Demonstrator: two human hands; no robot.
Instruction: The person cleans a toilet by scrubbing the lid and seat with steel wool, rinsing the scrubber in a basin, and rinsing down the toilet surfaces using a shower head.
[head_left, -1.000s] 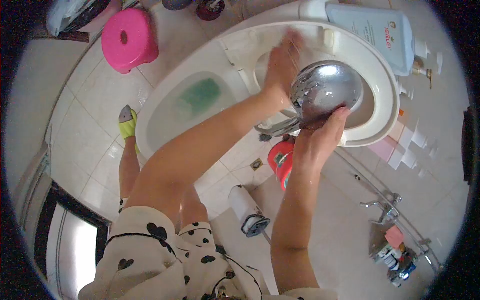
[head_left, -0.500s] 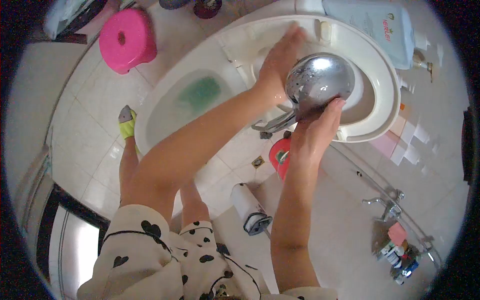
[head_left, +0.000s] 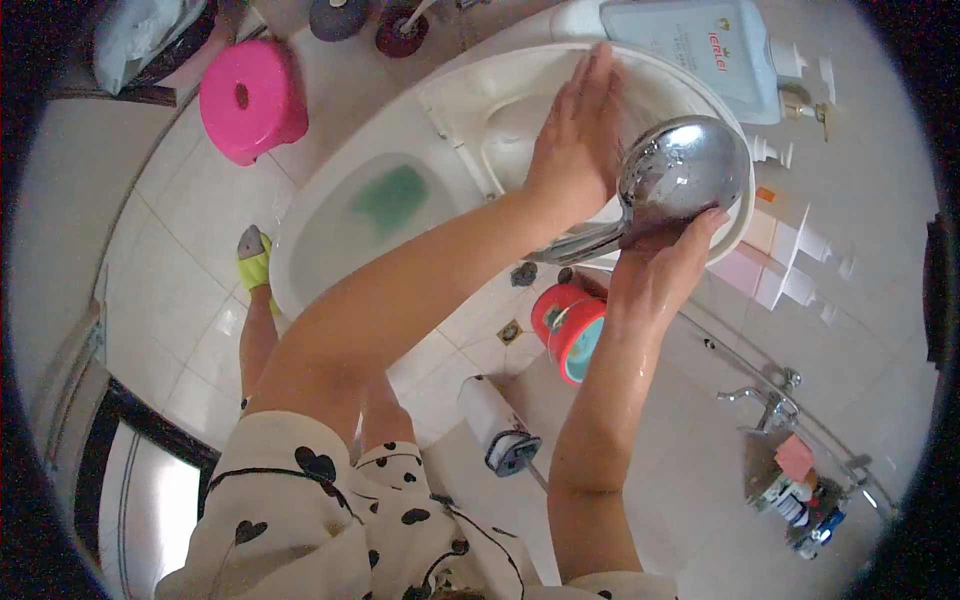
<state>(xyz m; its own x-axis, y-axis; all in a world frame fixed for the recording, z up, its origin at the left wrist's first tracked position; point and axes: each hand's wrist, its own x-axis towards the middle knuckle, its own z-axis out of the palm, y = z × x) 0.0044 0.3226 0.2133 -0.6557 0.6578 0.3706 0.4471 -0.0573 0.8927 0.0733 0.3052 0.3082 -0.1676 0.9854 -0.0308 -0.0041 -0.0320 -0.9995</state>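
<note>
Ladle (head_left: 683,172) | right hand (head_left: 662,262) clasping its bowl | left hand (head_left: 583,140) open, flat | bottle (head_left: 690,55) label: "ERLEI", first letter unclear

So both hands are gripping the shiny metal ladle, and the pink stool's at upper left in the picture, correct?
Not quite: only the right hand grips the metal ladle. The left hand is open beside its bowl, fingers extended, as the head view shows. The pink stool is at upper left, as you say.
</note>
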